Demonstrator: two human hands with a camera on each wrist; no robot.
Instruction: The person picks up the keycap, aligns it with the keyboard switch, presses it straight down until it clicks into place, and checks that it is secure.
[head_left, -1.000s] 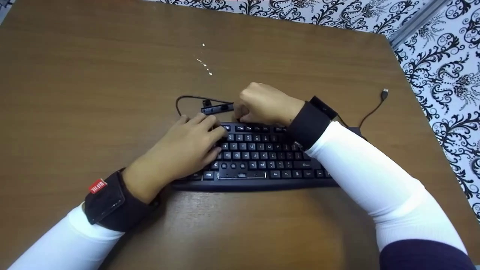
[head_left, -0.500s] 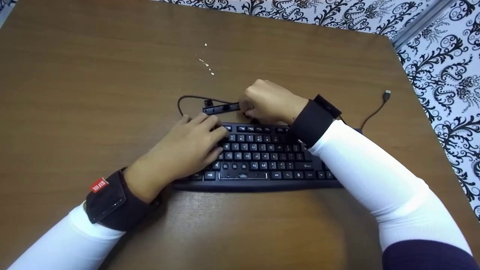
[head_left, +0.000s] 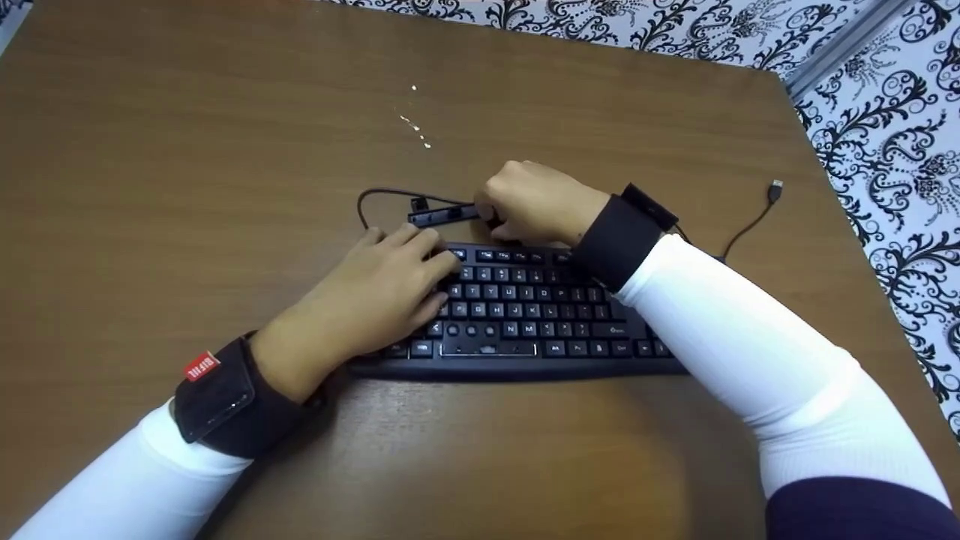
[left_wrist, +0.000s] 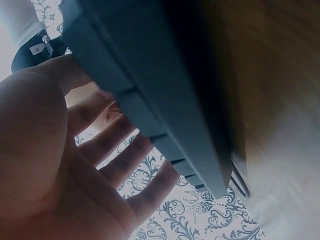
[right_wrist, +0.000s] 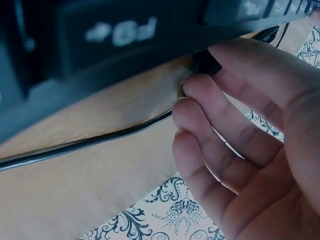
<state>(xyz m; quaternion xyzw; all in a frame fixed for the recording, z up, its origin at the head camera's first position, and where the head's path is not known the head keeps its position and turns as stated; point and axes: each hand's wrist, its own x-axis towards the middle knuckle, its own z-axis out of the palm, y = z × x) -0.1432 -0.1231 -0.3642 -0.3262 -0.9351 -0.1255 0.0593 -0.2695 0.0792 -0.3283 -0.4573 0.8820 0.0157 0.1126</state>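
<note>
The left hand lies flat on the left end of the black keyboard, fingers straight and slightly spread over the keys; the left wrist view shows them relaxed and apart, gripping nothing. Across the 3 head pictures it has not shifted, so it reads as a steadying press that pins the keyboard on the brown table.

Just behind the keyboard's back edge lies a small black bar, with the keyboard's cable looping beside it. Over the last second the bar has slid a little to the right and tilted slightly.

The right hand sits at that back edge, fingers curled and together around the bar's right end; the right wrist view shows the fingertips bunched on a dark piece where the cable runs under the keyboard. It has drifted only slightly, so I judge the work at the back edge is under way, not finished.

Far right, the USB plug lies loose on the table.
</note>
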